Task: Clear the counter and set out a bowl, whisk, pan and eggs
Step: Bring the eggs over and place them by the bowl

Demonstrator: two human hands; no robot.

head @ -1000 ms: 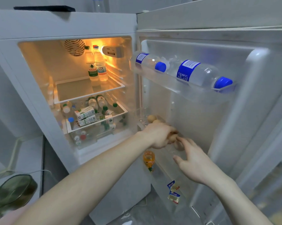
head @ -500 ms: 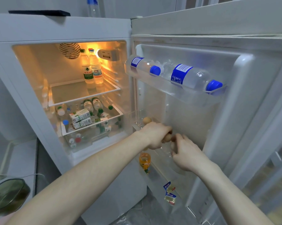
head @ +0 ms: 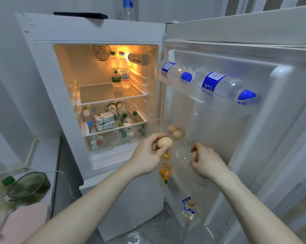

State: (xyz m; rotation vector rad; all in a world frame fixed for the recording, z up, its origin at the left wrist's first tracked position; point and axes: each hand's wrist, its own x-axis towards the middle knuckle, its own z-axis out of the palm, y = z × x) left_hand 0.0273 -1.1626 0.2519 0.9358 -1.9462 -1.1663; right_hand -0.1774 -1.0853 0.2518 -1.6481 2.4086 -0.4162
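My left hand pinches a brown egg in front of the open fridge, just left of the door's clear egg shelf. Two more eggs lie at the shelf's far end. My right hand hovers over the near end of that shelf. Its fingers are curled in on themselves, apparently round another egg that the hand hides. A green-tinted glass bowl sits on the counter at the lower left. No whisk or pan is in view.
The fridge door stands open on the right. It carries two lying water bottles in its top shelf and an orange bottle lower down. The lit fridge interior holds bottles and cartons.
Both hands have drawn back from the door shelf. The left hand has lifted its egg into plain view, and the right hand has closed where an egg lay.
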